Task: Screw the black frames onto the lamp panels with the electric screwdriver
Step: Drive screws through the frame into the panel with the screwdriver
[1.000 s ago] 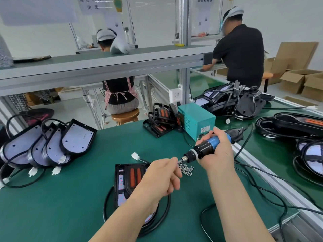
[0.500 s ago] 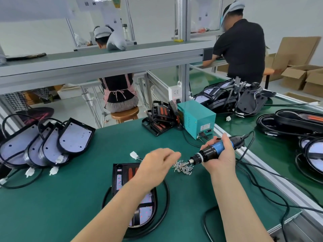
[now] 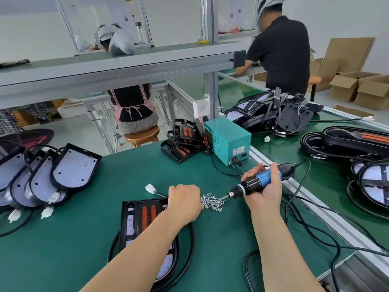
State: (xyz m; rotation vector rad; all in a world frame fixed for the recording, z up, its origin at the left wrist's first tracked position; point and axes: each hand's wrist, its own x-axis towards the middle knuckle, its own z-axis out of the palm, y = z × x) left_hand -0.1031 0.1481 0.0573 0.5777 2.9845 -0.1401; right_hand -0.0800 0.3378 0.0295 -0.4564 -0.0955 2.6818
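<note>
Green table [image 3: 63,249] — blue-and-black screwdriver [image 3: 259,182], teal box [image 3: 229,140].

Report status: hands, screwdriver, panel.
Right hand grips electric screwdriver, bit at screw pile. Left hand curled beside pile, hold unclear. Lamp panel under left forearm.

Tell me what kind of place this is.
Most likely a factory assembly line for lamps: batches of lamp panels stacked on a green-matted workbench, an electric screwdriver with its tip at a loose pile of screws, and other workers at neighbouring benches.
</note>
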